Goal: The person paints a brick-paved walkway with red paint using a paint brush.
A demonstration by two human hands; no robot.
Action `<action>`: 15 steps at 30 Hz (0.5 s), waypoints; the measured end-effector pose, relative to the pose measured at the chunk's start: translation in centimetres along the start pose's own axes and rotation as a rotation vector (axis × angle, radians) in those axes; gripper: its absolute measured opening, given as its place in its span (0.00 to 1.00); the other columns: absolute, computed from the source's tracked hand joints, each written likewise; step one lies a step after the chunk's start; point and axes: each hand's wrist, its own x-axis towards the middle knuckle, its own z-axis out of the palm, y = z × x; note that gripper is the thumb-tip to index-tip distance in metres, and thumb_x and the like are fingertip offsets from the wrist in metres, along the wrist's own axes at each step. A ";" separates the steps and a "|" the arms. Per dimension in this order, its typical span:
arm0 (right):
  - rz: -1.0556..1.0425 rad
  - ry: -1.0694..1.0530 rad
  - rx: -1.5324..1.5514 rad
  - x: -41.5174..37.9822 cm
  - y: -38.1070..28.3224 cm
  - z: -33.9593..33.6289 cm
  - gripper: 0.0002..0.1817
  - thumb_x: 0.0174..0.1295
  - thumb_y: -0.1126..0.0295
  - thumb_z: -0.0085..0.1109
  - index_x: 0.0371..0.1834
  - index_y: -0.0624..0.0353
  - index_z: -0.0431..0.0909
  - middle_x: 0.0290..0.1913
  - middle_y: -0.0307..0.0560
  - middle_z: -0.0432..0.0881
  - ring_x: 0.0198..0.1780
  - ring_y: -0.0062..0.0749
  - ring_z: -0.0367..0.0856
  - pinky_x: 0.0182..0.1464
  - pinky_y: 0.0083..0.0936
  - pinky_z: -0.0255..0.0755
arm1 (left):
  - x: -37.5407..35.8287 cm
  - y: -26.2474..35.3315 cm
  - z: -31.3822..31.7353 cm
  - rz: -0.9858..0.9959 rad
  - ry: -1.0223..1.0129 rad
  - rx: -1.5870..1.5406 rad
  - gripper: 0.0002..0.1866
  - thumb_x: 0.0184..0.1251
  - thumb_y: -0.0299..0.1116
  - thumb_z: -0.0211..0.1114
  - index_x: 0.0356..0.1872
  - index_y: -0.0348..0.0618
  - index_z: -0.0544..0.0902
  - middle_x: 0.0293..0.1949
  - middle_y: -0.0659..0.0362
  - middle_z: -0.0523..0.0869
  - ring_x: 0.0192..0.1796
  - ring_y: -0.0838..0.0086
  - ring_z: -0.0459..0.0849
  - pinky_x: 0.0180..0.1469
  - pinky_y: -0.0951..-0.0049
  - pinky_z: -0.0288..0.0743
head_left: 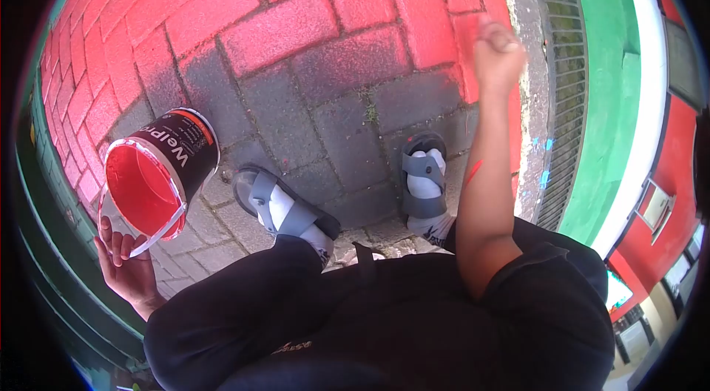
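My left hand (124,261) holds the white handle (157,234) of a black bucket (185,145), its fingers curled round it. The bucket tilts toward me and shows red paint inside (140,187). At the right, my right hand (499,51) is closed over the red-painted bricks, close to the pale kerb. What it grips, if anything, is hidden and blurred. A red streak marks my right forearm. Red paint (285,32) covers the farther bricks, while bare grey bricks (344,139) lie nearer my feet.
My feet, in grey sandals (277,206) and white socks, stand on the grey bricks. A pale kerb (534,80) and a metal drain grate (566,95) run along the right, beside a green strip (606,95) and a red wall (665,191). Green steps (66,280) lie at the left.
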 end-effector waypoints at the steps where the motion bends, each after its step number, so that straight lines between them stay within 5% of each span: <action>1: -0.016 0.094 -0.045 1.0 -1.3 -2.7 0.16 0.60 0.74 0.60 0.12 0.57 0.74 0.17 0.38 0.76 0.23 0.19 0.76 0.26 0.26 0.69 | 0.2 0.2 0.4 -0.011 -0.011 0.003 0.21 0.80 0.39 0.45 0.62 0.33 0.69 0.21 0.69 0.65 0.28 0.84 0.68 0.41 0.77 0.66; 3: -0.024 0.191 -0.099 2.4 0.7 -4.7 0.14 0.59 0.75 0.61 0.14 0.57 0.74 0.19 0.37 0.77 0.25 0.19 0.77 0.26 0.24 0.70 | 0.1 1.0 1.9 -0.061 0.174 0.244 0.21 0.80 0.41 0.47 0.62 0.34 0.69 0.24 0.67 0.67 0.30 0.83 0.72 0.44 0.76 0.71; 4: 0.100 0.165 0.201 3.8 3.7 -5.2 0.11 0.57 0.76 0.62 0.18 0.57 0.73 0.23 0.38 0.79 0.26 0.20 0.78 0.28 0.22 0.71 | 0.1 1.1 4.1 -0.067 0.372 0.383 0.21 0.79 0.41 0.48 0.61 0.35 0.70 0.26 0.66 0.71 0.34 0.81 0.77 0.46 0.74 0.75; 5: 0.222 0.144 0.503 4.8 5.8 -5.7 0.09 0.56 0.77 0.63 0.21 0.57 0.73 0.27 0.39 0.80 0.28 0.22 0.79 0.29 0.21 0.73 | 0.2 2.0 4.3 -0.166 0.266 0.406 0.21 0.78 0.42 0.49 0.60 0.35 0.71 0.30 0.64 0.76 0.37 0.78 0.81 0.47 0.75 0.76; 9: 0.212 0.198 0.540 6.4 7.8 -8.0 0.08 0.54 0.80 0.63 0.27 0.58 0.72 0.33 0.42 0.81 0.29 0.24 0.79 0.31 0.20 0.75 | 1.5 4.4 5.1 -0.341 0.225 0.582 0.21 0.78 0.42 0.50 0.59 0.35 0.71 0.42 0.59 0.84 0.39 0.76 0.85 0.46 0.74 0.82; 11: 0.244 0.248 0.615 7.1 8.3 -8.3 0.10 0.52 0.72 0.67 0.23 0.55 0.73 0.29 0.35 0.79 0.33 0.22 0.78 0.39 0.24 0.72 | 2.4 4.9 7.0 -0.375 0.243 0.644 0.20 0.79 0.41 0.48 0.60 0.36 0.71 0.47 0.59 0.84 0.42 0.76 0.86 0.45 0.74 0.84; 13: -0.254 0.298 0.022 10.8 14.6 -7.1 0.06 0.57 0.76 0.61 0.29 0.61 0.72 0.30 0.40 0.79 0.33 0.24 0.79 0.34 0.26 0.76 | 3.2 5.6 6.6 -0.385 0.201 0.692 0.20 0.79 0.40 0.47 0.61 0.36 0.69 0.51 0.59 0.83 0.46 0.77 0.86 0.45 0.74 0.85; 15: -0.384 0.413 0.026 13.4 14.5 -7.1 0.07 0.58 0.75 0.61 0.27 0.61 0.71 0.31 0.41 0.80 0.33 0.26 0.80 0.34 0.26 0.77 | 3.5 5.8 7.2 -0.397 0.191 0.729 0.18 0.79 0.39 0.47 0.57 0.34 0.73 0.52 0.56 0.84 0.47 0.75 0.86 0.49 0.73 0.84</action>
